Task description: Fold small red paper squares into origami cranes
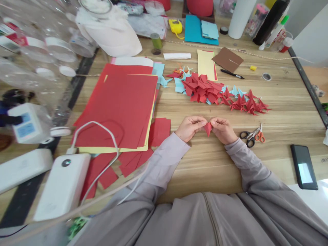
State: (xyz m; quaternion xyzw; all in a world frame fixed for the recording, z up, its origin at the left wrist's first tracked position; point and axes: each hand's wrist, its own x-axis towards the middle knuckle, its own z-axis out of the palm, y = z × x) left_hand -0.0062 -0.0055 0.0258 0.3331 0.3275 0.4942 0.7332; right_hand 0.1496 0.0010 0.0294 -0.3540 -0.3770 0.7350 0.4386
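Note:
Between my two hands is a small folded piece of red paper [208, 129], its pointed end hanging down. My left hand [190, 127] pinches its upper left side, and my right hand [223, 129] pinches the upper right. Both hands are just above the wooden table [205, 164]. Beyond them lies a long heap of red folded paper pieces [203, 89], with red paper cranes [243, 102] at its right end and some light blue ones mixed in. Red paper squares [160, 131] lie to the left of my left hand.
Large red sheets [123, 106] are stacked at left, near a white power bank [63, 186] with a looping cable. Scissors [252, 135] lie right of my right hand, and a phone [304, 166] farther right. Clear plastic bottles [38, 82] crowd the far left. A yellow tape measure [175, 26] sits behind.

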